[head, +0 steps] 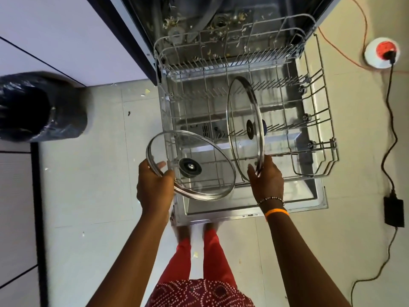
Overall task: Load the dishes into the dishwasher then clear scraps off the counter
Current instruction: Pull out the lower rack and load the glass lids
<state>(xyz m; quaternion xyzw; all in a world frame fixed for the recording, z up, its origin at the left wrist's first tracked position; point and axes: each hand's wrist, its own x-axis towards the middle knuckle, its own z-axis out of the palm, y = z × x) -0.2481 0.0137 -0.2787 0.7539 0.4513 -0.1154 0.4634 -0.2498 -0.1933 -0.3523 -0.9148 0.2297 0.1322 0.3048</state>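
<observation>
So both hands are busy, each with a glass pot lid. The left hand (pixel 155 185) has its fingers curled round the steel rim of the smaller glass lid (pixel 190 165), thumb on the upper side and fingertips showing through the glass from below. That lid lies tilted, nearly flat, its black knob (pixel 190 167) just right of the thumb, hanging over the near left corner of the lower dishwasher rack (pixel 327 149).

The right hand (pixel 266 178) pinches the bottom edge of the larger glass lid (pixel 244 129), fingers wrapped over the rim. That one stands almost upright on its edge inside the rack, rising straight up and away from the fingertips, with its dark knob (pixel 250 129) pointing right. Can't tell whether its lower edge actually sits between the tines.

Both forearms reach forward and down from the bottom of the view, elbows out. The right wrist has a beaded bracelet (pixel 271 200) and an orange band (pixel 276 212).

Left of the left hand, well apart, is a bin lined with a black bag (pixel 42 107). Off to the right of the right hand, a black cable (pixel 390 134) runs to a round floor socket (pixel 381 53). No readable writing or brand anywhere.
</observation>
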